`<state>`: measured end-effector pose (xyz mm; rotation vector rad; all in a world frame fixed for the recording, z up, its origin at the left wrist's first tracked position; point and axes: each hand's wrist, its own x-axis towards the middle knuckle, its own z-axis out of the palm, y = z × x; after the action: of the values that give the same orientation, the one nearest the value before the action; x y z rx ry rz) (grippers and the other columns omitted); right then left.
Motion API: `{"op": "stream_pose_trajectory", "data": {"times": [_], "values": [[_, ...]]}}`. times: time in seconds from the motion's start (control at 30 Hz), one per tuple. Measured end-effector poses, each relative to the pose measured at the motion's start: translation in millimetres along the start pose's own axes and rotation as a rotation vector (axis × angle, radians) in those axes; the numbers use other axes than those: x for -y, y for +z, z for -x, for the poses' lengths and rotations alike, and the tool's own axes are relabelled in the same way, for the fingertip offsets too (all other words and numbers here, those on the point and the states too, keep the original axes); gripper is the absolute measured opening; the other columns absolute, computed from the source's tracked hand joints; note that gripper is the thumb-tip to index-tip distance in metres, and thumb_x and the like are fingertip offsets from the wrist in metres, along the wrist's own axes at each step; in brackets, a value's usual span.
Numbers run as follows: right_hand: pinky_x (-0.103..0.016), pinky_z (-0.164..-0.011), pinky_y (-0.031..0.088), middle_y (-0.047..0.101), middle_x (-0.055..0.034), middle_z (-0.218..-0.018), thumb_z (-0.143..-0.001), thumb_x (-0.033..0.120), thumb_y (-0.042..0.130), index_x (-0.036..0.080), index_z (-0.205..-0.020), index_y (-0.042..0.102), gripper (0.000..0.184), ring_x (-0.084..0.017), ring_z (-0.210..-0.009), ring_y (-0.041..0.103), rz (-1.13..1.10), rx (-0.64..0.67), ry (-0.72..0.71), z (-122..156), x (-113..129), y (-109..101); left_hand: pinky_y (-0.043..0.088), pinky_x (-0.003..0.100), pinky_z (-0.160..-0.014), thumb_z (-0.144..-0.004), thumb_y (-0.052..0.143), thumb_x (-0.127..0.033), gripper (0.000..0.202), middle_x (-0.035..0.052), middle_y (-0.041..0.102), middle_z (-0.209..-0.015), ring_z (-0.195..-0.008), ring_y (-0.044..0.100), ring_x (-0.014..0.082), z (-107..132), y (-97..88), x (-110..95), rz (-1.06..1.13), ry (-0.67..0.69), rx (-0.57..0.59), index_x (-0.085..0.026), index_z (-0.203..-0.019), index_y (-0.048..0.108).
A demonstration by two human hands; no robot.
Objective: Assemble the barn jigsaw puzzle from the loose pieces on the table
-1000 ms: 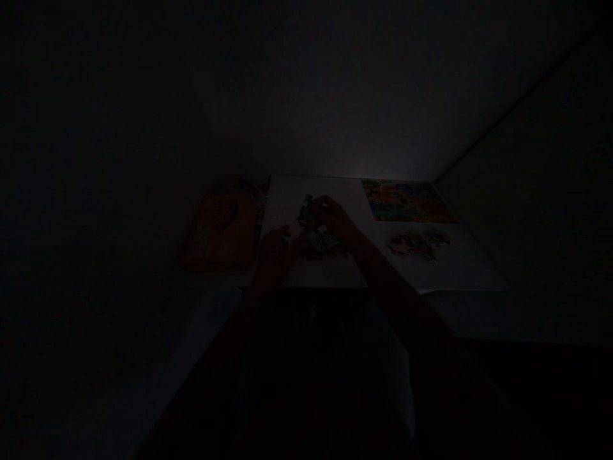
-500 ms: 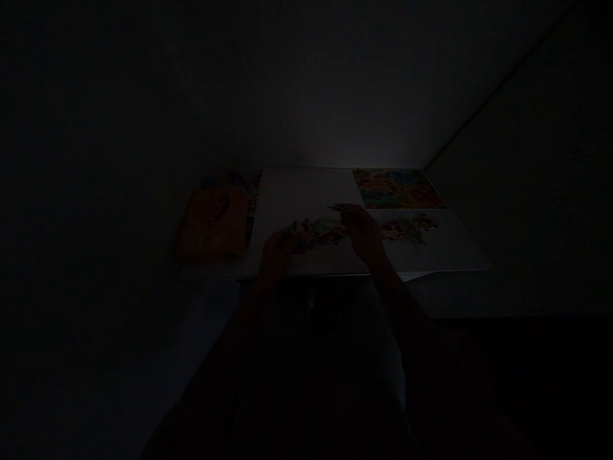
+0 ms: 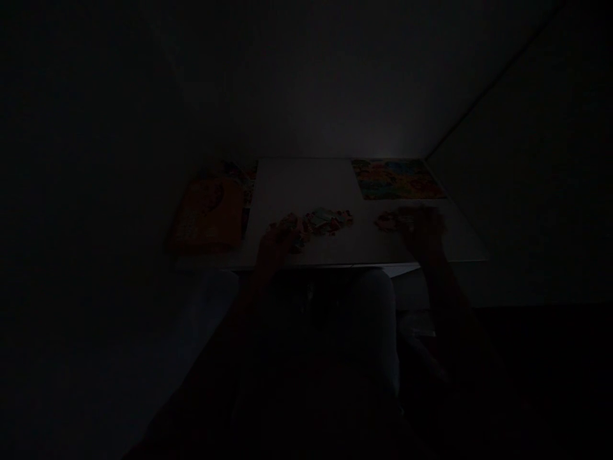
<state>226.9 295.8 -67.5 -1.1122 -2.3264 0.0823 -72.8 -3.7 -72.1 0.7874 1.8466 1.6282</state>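
Observation:
The view is very dark. My left hand point(image 3: 276, 241) rests at the left end of a heap of small colourful pieces point(image 3: 327, 222), which look like jigsaw pieces, on the white table point(image 3: 306, 182). Its fingers are among or on the pieces, too dim to show whether any is gripped. Farther right, my right hand point(image 3: 424, 229) reaches over a second group of pieces point(image 3: 385, 221) and covers most of it. That hand is smeared by motion, so its fingers and anything in them cannot be made out.
A colourful printed picture point(image 3: 397, 179) lies at the back right of the table. To the left is an orange package point(image 3: 208, 214), with more patterned items point(image 3: 246, 176) behind it. A wall point(image 3: 306, 102) rises behind the table, and my legs point(image 3: 378, 319) are below its front edge.
My right hand has moved right, from the middle heap to the right-hand group of pieces. My left hand has stayed by the left end of the heap. The view has shifted slightly.

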Motion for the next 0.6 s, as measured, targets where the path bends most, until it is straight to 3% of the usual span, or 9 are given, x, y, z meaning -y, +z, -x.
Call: {"op": "stream_pose_trajectory", "data": {"times": [0.03, 0.13, 0.23, 0.3, 0.37, 0.47, 0.6], "values": [[-0.062, -0.107, 0.055, 0.076, -0.0258, -0.135, -0.108, 0.054, 0.053, 0.018, -0.131, 0.081, 0.052, -0.043, -0.130, 0.068, -0.140, 0.019, -0.033, 4.5, 21.2, 3.4, 0.068, 0.032, -0.065, -0.086, 0.085, -0.081, 0.064, 0.0066, 0.082, -0.100, -0.083, 0.081, 0.0230, 0.1, 0.4, 0.5, -0.012, 0.000, 0.014, -0.022, -0.112, 0.083], [-0.048, -0.089, 0.061, 0.079, -0.0151, -0.118, -0.107, 0.069, 0.057, 0.026, -0.125, 0.080, 0.052, -0.031, -0.099, 0.073, -0.542, 0.245, -0.081, 18.4, 98.3, 16.3, 0.069, 0.033, -0.068, -0.086, 0.087, -0.078, 0.061, 0.0080, 0.084, -0.103, -0.088, 0.082, 0.0246, -0.7, -0.2, 2.9, -0.072, 0.032, 0.003, -0.022, -0.111, 0.084], [-0.043, -0.086, 0.058, 0.079, -0.0103, -0.109, -0.104, 0.079, 0.063, 0.029, -0.113, 0.081, 0.054, -0.027, -0.093, 0.070, -0.736, 0.379, -0.177, 26.8, 163.6, 29.8, 0.070, 0.032, -0.070, -0.085, 0.089, -0.075, 0.058, 0.0079, 0.084, -0.109, -0.093, 0.082, 0.0248, -1.6, -2.0, 4.7, -0.099, 0.054, -0.014, -0.024, -0.112, 0.085], [-0.044, -0.088, 0.056, 0.077, -0.0093, -0.100, -0.103, 0.079, 0.067, 0.028, -0.101, 0.079, 0.053, -0.028, -0.093, 0.069, -0.763, 0.390, -0.221, 26.8, 186.8, 37.1, 0.070, 0.032, -0.068, -0.085, 0.089, -0.075, 0.058, 0.0074, 0.084, -0.107, -0.091, 0.082, 0.0242, -1.3, -2.5, 4.6, -0.066, 0.046, 0.000, -0.024, -0.112, 0.085], [-0.046, -0.089, 0.055, 0.075, -0.0085, -0.093, -0.105, 0.077, 0.066, 0.027, -0.092, 0.075, 0.052, -0.028, -0.092, 0.067, -0.766, 0.404, -0.234, 22.9, 193.7, 43.1, 0.069, 0.031, -0.067, -0.084, 0.089, -0.075, 0.059, 0.0070, 0.083, -0.106, -0.087, 0.082, 0.0226, -0.6, -2.4, 4.4, -0.023, 0.041, -0.003, -0.023, -0.109, 0.084], [-0.047, -0.090, 0.057, 0.072, -0.0097, -0.095, -0.109, 0.076, 0.057, 0.025, -0.088, 0.072, 0.057, -0.028, -0.093, 0.068, -0.768, 0.385, -0.161, 13.2, 183.7, 51.0, 0.069, 0.031, -0.064, -0.084, 0.089, -0.078, 0.061, 0.0071, 0.083, -0.102, -0.074, 0.080, 0.0198, -0.3, -2.4, 6.4, 0.042, 0.034, -0.054, -0.021, -0.105, 0.081], [-0.060, -0.107, 0.056, 0.071, -0.0180, -0.117, -0.103, 0.081, 0.062, 0.023, -0.097, 0.073, 0.060, -0.037, -0.117, 0.068, -0.536, 0.164, -0.007, 4.3, 158.3, 57.5, 0.073, 0.038, -0.073, -0.089, 0.087, -0.077, 0.060, 0.0082, 0.086, -0.102, -0.081, 0.083, 0.0237, -1.0, -2.8, 13.0, 0.143, 0.056, -0.116, -0.021, -0.110, 0.080]]}}
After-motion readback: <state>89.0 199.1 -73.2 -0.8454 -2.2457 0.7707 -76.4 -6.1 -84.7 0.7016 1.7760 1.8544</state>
